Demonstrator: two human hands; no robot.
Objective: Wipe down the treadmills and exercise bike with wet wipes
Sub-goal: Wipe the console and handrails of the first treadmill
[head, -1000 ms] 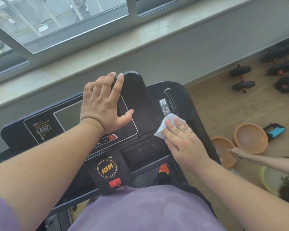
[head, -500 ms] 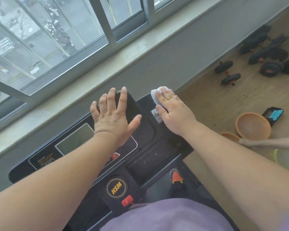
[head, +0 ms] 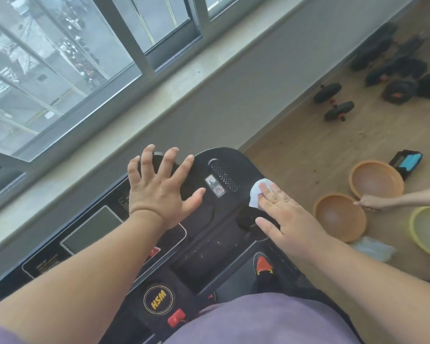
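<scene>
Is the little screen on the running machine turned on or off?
Off, it seems: the screen on the treadmill console is plain grey, with no numbers or light showing.

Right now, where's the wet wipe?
Head view: wet wipe lies under the right hand's flat fingers at the treadmill console's right edge, right of the QR sticker.

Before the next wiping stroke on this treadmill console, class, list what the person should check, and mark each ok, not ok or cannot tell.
1. Wipe under right hand, flat on console: ok.
2. Left hand spread open, steadying the console: ok.
3. Wipe damp enough: cannot tell.
4. QR sticker clear of the wipe: ok.
5. Speaker grille wiped already: cannot tell.
6. Red key in place: ok.
</scene>
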